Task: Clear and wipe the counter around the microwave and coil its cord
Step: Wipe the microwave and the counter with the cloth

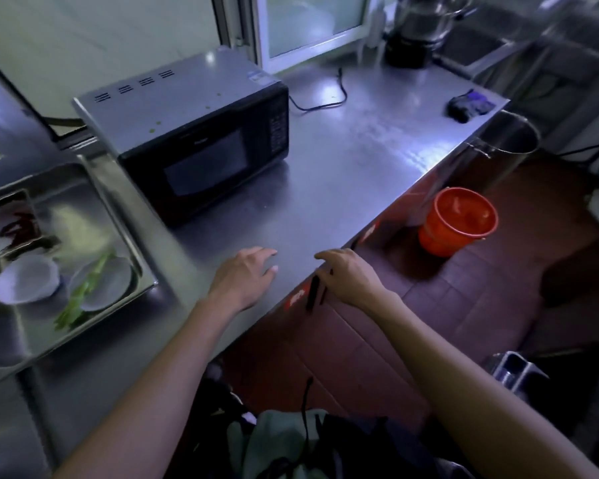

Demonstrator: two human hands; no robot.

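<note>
A black and silver microwave [201, 133] stands on the steel counter [360, 160]. Its black cord [322, 102] trails loose over the counter behind it, toward the window. A dark crumpled cloth [469, 104] lies near the counter's far right corner. My left hand [246, 274] hovers low over the counter's near part with relaxed fingers and holds nothing. My right hand [348, 274] is at the counter's front edge, fingers loosely bent over it, with nothing in its grasp.
A steel tray [101, 209] at the left holds two white bowls [28, 278], green stalks and a dish of red chillies. An orange bucket [459, 223] and a tall steel pot [502, 143] stand on the floor right of the counter. Pots sit at the back right.
</note>
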